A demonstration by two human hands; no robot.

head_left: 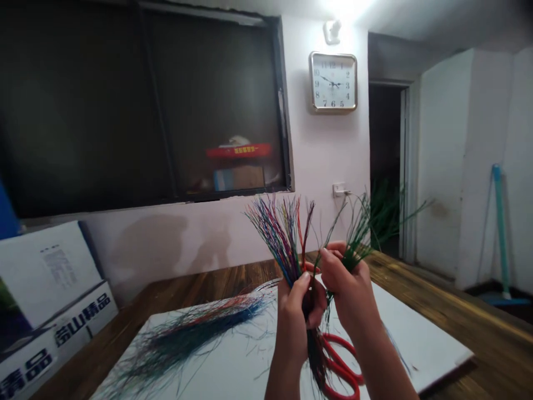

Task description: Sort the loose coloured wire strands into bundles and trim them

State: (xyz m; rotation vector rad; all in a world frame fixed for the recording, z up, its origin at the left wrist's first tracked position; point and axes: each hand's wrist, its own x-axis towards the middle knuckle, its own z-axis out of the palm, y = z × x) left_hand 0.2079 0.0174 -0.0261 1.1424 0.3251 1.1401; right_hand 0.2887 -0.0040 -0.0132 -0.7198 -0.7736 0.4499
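Note:
My left hand (300, 297) is closed round an upright bundle of thin multicoloured wires (287, 255), whose loose ends fan out above the fist and whose tails hang below it. Close beside it, my right hand (345, 272) grips a bunch of green wires (360, 236); its thumb and finger pinch near a green strand between the hands. Under the hands, red-handled scissors (343, 366) lie on a white board (416, 328), partly hidden by the hanging wires and my right forearm. A loose heap of blue, green and red wires (200, 333) spreads over the board to the left.
The white board rests on a brown wooden table (245, 276). White boxes (54, 278) with printed lettering stand at the left. Behind are a dark window (216, 94), a wall clock (333, 83) and a socket (339, 190). A blue-green handle (501, 228) leans at the right.

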